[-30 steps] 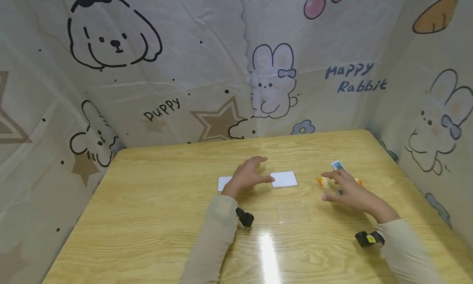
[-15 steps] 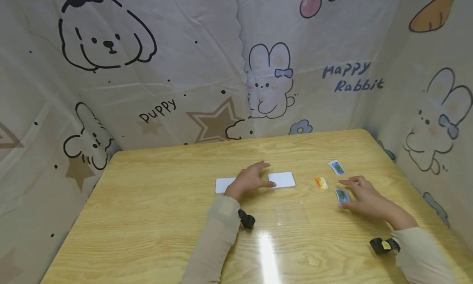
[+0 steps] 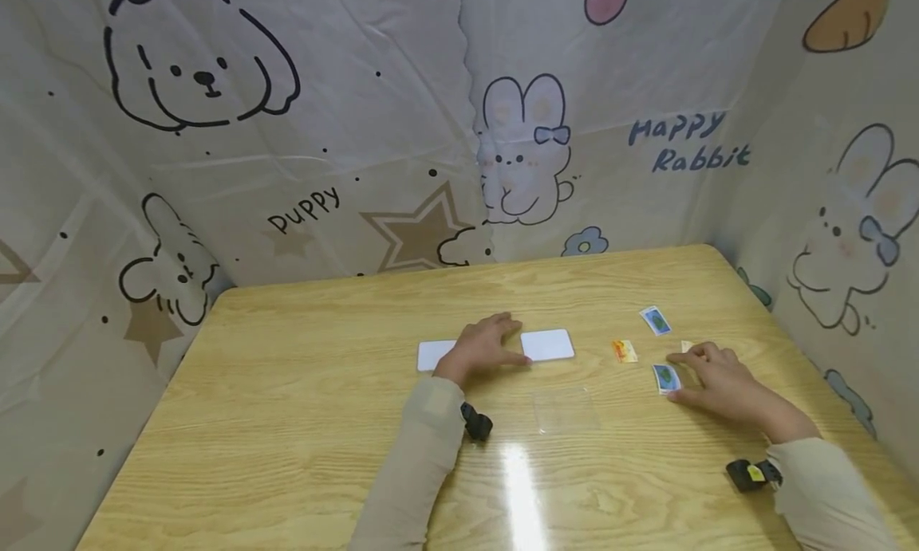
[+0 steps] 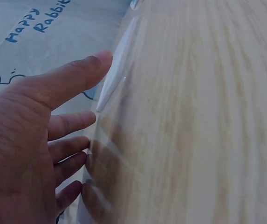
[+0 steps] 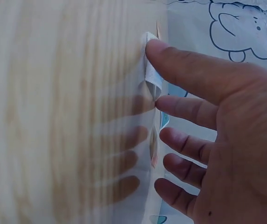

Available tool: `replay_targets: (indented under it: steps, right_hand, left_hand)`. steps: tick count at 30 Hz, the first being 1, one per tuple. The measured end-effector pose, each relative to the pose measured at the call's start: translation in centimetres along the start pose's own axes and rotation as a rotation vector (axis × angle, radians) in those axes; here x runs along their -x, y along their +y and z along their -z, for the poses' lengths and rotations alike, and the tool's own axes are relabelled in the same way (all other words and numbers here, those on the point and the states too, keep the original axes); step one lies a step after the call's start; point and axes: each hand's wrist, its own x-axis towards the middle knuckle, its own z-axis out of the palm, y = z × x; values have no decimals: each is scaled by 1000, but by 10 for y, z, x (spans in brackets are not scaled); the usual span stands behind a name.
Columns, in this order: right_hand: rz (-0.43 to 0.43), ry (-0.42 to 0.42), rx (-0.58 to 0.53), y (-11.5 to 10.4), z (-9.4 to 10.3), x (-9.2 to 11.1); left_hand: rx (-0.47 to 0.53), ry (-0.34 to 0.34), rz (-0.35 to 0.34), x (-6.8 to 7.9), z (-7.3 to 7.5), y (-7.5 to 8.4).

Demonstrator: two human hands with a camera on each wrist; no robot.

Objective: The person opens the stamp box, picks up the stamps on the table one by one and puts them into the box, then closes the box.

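Observation:
In the head view my left hand [image 3: 483,348] rests low over the table between two white cards. Its thumb is by the near left corner of the right-hand white card [image 3: 547,345], and its wrist partly covers the left-hand white card [image 3: 435,356]. The fingers look loosely bent around nothing in the left wrist view. My right hand [image 3: 732,387] is beside a small blue stamp-like piece [image 3: 666,379]. Its thumb touches or nearly touches this piece's edge in the right wrist view, with the other fingers spread apart. A pale yellow piece [image 3: 687,346] is partly hidden behind the right fingers.
Another blue stamp-like piece [image 3: 656,320] lies farther back, and an orange-yellow one [image 3: 625,351] lies left of the right hand. A clear plastic sheet [image 3: 565,411] lies nearer on the wooden table [image 3: 287,423]. Printed cloth [image 3: 402,120] walls the back and sides.
My right hand has moved right and nearer, uncovering the blue pieces and the orange-yellow one. My left hand has barely shifted.

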Motion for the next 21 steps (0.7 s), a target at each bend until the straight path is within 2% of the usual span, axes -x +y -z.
replay_targets:
  steps: [13,21]
  right_hand:
    - [5,45,53,-4,-2,0]
    - [12,58,40,-8,0,-1]
  left_hand:
    - [-133,35,-4,1,-4,4]
    - [-144,60,13,1,-3,8]
